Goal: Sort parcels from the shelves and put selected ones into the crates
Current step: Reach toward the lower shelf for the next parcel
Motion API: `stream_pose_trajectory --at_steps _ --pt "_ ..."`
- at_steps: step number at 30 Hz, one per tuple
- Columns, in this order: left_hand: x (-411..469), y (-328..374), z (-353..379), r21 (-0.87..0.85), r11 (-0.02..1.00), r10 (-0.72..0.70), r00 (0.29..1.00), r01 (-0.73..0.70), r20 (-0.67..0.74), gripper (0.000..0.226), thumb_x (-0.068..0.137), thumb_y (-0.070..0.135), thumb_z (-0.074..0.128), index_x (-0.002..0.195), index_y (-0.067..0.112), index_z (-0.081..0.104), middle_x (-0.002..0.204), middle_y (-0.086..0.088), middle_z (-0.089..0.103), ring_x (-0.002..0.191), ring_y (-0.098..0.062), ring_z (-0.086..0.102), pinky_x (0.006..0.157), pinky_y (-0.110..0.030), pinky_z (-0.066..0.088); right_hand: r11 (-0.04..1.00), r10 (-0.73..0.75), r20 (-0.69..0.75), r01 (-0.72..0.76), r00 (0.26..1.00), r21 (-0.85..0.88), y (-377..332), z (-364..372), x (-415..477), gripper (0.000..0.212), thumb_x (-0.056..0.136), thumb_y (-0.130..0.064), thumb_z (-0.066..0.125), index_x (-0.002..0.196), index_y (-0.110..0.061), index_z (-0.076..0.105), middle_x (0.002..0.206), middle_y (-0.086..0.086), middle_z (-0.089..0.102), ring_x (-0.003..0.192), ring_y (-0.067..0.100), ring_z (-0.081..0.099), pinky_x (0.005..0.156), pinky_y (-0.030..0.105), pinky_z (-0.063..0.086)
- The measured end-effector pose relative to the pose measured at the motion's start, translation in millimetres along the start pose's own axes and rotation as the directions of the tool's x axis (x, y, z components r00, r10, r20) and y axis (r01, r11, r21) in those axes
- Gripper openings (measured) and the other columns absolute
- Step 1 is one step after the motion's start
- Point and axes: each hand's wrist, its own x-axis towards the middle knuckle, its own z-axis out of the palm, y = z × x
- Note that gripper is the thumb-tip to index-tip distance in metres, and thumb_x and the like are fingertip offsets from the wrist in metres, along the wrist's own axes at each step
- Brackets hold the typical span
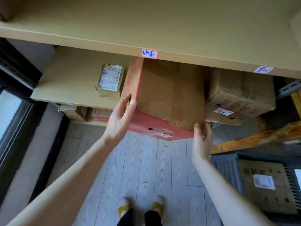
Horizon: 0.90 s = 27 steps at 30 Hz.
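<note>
A large brown box with red sides [169, 93] sticks out over the front edge of the middle shelf [68, 79]. My left hand [121, 118] grips its near left corner, thumb on top and fingers down the red side. My right hand [202, 136] holds its near right corner from below, fingers curled round the edge. At the lower right a dark plastic crate [228, 170] stands on the floor, with a labelled cardboard parcel [267, 183] inside it.
A small labelled parcel [110, 80] lies left of the big box. Another brown box [239, 98] with a number tag sits to its right. The upper shelf [146, 30] overhangs. More parcels [84, 111] fill the lower shelf. Grey plank floor [146, 168] lies below.
</note>
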Motion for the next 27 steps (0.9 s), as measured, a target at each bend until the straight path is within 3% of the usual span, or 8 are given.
stream_pose_trajectory --at_steps 3,7,14,16,19,21,23,27 --pt "-29.3 13.4 3.7 0.162 0.976 0.159 0.985 -0.146 -0.065 0.047 0.089 0.043 0.035 0.130 0.029 0.051 0.144 -0.002 0.042 0.137 -0.014 0.032 0.115 -0.043 0.023 0.949 0.243 0.114 -0.260 0.963 0.176 17.6 -9.8 -8.3 0.024 0.092 -0.024 0.050 0.116 -0.022 0.049 0.116 0.003 0.056 0.105 0.016 0.054 0.087 0.028 0.042" --pt "-46.4 19.9 22.6 0.521 0.830 0.249 0.968 -0.198 -0.028 0.046 0.088 0.046 0.045 0.132 0.033 0.050 0.152 -0.013 0.028 0.144 -0.029 0.016 0.114 -0.052 0.013 0.885 0.458 0.230 -0.416 0.859 -0.208 20.5 -5.6 -6.9 0.024 0.090 -0.033 0.044 0.106 -0.023 0.058 0.102 0.003 0.058 0.089 0.019 0.054 0.084 0.034 0.045" --pt "-55.8 27.4 47.9 0.690 0.717 -0.011 0.992 0.093 -0.122 0.122 0.049 0.091 0.034 0.147 0.023 0.009 0.154 -0.025 0.001 0.145 -0.033 0.001 0.109 -0.062 0.011 0.954 0.278 0.438 -0.299 0.855 -0.021 -51.4 -12.6 -16.0 0.072 0.067 -0.077 0.050 0.117 -0.026 0.061 0.106 -0.001 0.071 0.089 0.014 0.070 0.068 0.028 0.057" --pt "-48.2 30.4 38.4 0.671 0.723 -0.022 0.976 0.165 -0.215 0.120 0.056 0.087 0.044 0.146 0.012 0.014 0.150 -0.026 0.021 0.138 -0.037 0.024 0.105 -0.054 0.028 0.967 0.254 0.452 -0.235 0.855 -0.100 -62.4 -13.6 -21.3 0.077 0.063 -0.079 0.051 0.123 -0.032 0.055 0.122 -0.005 0.063 0.106 0.012 0.062 0.088 0.036 0.052" --pt "-27.0 31.2 14.0 0.575 0.779 -0.106 0.957 0.249 -0.271 0.066 0.073 0.062 0.061 0.101 0.003 0.051 0.106 -0.022 0.063 0.104 -0.037 0.058 0.072 -0.035 0.042 0.974 0.200 0.524 -0.228 0.828 -0.011 -65.0 -18.2 -29.5 0.061 0.069 -0.074 0.049 0.115 -0.034 0.056 0.108 -0.012 0.066 0.089 0.001 0.067 0.066 0.022 0.055" --pt "-27.1 30.3 -0.5 0.467 0.868 -0.069 0.972 0.170 -0.225 0.038 0.081 0.045 0.063 0.074 0.008 0.059 0.082 -0.015 0.065 0.088 -0.032 0.062 0.060 -0.029 0.036 0.965 0.165 0.589 -0.253 0.791 0.069 -62.9 -23.3 -31.9 0.071 0.065 -0.070 0.056 0.123 -0.030 0.055 0.115 -0.007 0.066 0.099 0.007 0.066 0.074 0.025 0.056" --pt "-34.6 29.6 -9.0 0.357 0.933 0.060 0.965 0.037 -0.257 0.026 0.084 0.037 0.062 0.080 0.012 0.069 0.081 -0.006 0.069 0.082 -0.020 0.063 0.068 -0.027 0.045 0.947 0.137 0.605 -0.284 0.784 0.154 -56.6 -29.5 -31.5 0.065 0.070 -0.054 0.065 0.127 -0.025 0.053 0.120 -0.001 0.065 0.107 0.014 0.063 0.084 0.030 0.053" --pt "-60.0 27.8 -1.5 -0.022 0.999 0.037 0.985 -0.041 -0.168 0.014 0.092 0.030 0.054 0.097 0.025 0.066 0.086 0.019 0.065 0.084 0.003 0.060 0.079 -0.017 0.048 0.892 0.255 0.540 -0.410 0.802 0.189 -33.1 -43.0 -30.4 0.035 0.082 -0.030 0.060 0.114 -0.015 0.062 0.106 0.006 0.071 0.092 0.016 0.069 0.065 0.025 0.056"
